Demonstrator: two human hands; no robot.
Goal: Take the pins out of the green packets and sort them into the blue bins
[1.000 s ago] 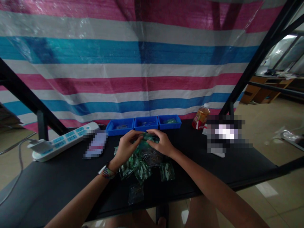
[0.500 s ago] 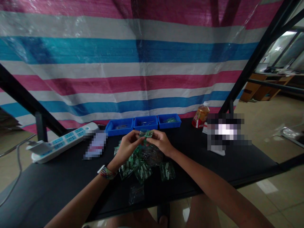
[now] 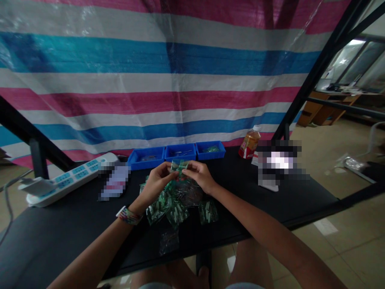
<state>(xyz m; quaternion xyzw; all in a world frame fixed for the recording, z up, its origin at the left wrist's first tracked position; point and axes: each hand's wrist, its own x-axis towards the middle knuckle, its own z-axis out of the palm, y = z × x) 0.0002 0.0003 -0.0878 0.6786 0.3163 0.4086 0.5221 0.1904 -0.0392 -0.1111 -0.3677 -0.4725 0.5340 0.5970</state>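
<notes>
Between my two hands is a small green-tinted plastic bag, held up above the table. My left hand pinches its left side, and my right hand grips its right side. What the bag contains is too small to make out. Beneath my hands lies a heap of similar green bags with pale thin pieces inside. Beside the heap is a clear bag of thin metal pieces. One more green bag rests to the right, and a small clear bag lies near the front edge.
Three blue trays with small parts, a left tray, a middle tray and a right tray, line the back. A white power strip is at left. A drink bottle stands at right, by a blurred-out item. Striped sheeting hangs behind.
The whole view has shifted slightly, with things sitting a little further left. Both hands keep hold of the green bag, which now shows more upright and spread between the fingers.
</notes>
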